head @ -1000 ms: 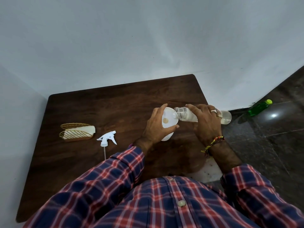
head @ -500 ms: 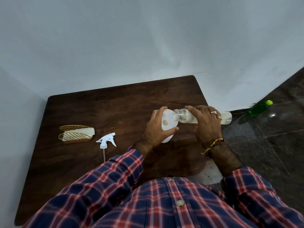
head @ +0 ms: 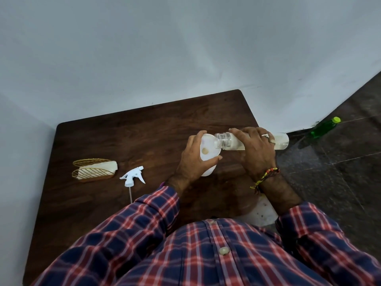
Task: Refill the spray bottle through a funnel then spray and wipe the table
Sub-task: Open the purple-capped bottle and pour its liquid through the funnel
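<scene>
My left hand (head: 193, 159) wraps around the white funnel (head: 207, 148), fingers over its far rim and thumb along the near edge, holding it on top of the white spray bottle (head: 207, 171), of which only a pale bit of body shows below my palm. The bottle stands on the dark wooden table (head: 127, 141), toward its right side and just in front of me.

My right hand (head: 256, 150) grasps a clear plastic bottle (head: 233, 141) around its middle, fingers curled over the top. I have it tipped nearly flat, its open threaded mouth resting at the right rim of the funnel, its base pointing out past the table's right edge. Pale, cloudy liquid lies along the lower side of the bottle (whether any is running into the funnel, I cannot tell). A small tan spot marks the funnel's hole at the centre of its bowl.

The white trigger sprayer head (head: 133, 176) lies on its side on the table, well to the left of my left hand, its thin dip tube trailing toward me. Further left sits a gold wire holder (head: 92, 172) with a folded white cloth (head: 107, 166) tucked in it.

On the dark tiled floor (head: 340, 172) to the right, near the wall, stands a green bottle (head: 323, 129) with a yellow-green cap. My checked shirt sleeves (head: 148, 219) fill the bottom of the view.
</scene>
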### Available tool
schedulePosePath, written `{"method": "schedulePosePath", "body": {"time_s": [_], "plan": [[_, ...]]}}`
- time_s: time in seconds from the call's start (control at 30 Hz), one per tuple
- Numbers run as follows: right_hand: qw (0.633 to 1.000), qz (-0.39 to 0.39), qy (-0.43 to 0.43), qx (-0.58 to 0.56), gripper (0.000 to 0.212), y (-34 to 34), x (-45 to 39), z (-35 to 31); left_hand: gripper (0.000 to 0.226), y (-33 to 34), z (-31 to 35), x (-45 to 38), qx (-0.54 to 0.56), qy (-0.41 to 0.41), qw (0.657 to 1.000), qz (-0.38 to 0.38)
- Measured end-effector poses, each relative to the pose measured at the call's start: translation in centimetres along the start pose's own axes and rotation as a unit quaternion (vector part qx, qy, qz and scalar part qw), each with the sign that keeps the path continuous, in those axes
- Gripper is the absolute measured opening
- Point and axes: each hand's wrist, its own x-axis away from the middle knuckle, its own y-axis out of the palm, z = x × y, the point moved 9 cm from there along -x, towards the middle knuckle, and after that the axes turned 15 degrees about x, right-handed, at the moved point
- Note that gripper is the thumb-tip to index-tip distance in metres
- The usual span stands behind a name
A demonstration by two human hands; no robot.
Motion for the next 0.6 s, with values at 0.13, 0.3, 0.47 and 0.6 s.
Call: {"method": "schedulePosePath", "body": {"time_s": [0.13,0.3,0.47,0.6], "plan": [[1.000,0.001,0.001,0.001,0.071,-0.07,-0.04,-0.07,0.087,0.05,-0.02,-0.07,-0.005,0.000,1.000,0.000],[1.000,-0.012,0.000,0.010,0.071,0.09,-0.13,-0.07,0.087,0.03,-0.08,-0.09,-0.002,-0.004,1.000,0.000],[1.000,-0.016,0.000,0.017,0.070,0.12,-0.05,-0.24,0.087,0.10,-0.17,-0.12,-0.005,-0.010,1.000,-0.002],[1.000,-0.021,0.001,0.017,0.072,0.01,-0.04,-0.29,0.087,0.04,-0.20,-0.09,-0.002,-0.010,1.000,-0.003]]}}
